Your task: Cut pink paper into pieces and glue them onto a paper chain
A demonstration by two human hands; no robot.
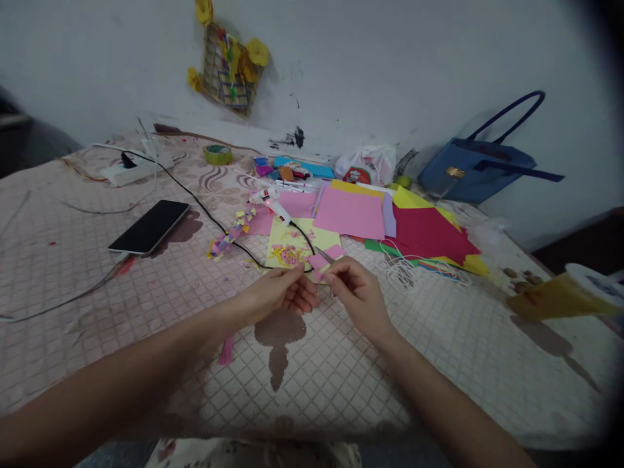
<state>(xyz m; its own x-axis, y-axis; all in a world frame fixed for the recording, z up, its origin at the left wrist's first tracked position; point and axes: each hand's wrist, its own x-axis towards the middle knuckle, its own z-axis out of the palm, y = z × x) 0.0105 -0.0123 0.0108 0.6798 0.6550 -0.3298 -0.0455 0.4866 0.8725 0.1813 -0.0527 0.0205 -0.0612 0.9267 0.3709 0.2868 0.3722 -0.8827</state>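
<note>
My right hand [358, 292] is closed, thumb against fingers, around a slim pointed metal tool [324, 255]. Most of the tool is hidden in the grip, so its kind cannot be told. Its tip points up and left over a small pink paper piece [333, 252]. Just left of it, my left hand [290, 291] hovers with the thumb apart from loosely bent fingers, and nothing plainly shows in it. Beyond both hands is a pale yellow sheet [277, 235] bearing a heap of pink and yellow paper bits [288, 255].
A white glue gun [273, 205] with a black cord lies behind the sheet. Left are a paper-covered strip [233, 235], a tablet [150, 227] and a power strip [139, 170]. Pink sheets [351, 211], white string [402, 266], a blue bag [480, 166] and a yellow cup [560, 296] occupy the right.
</note>
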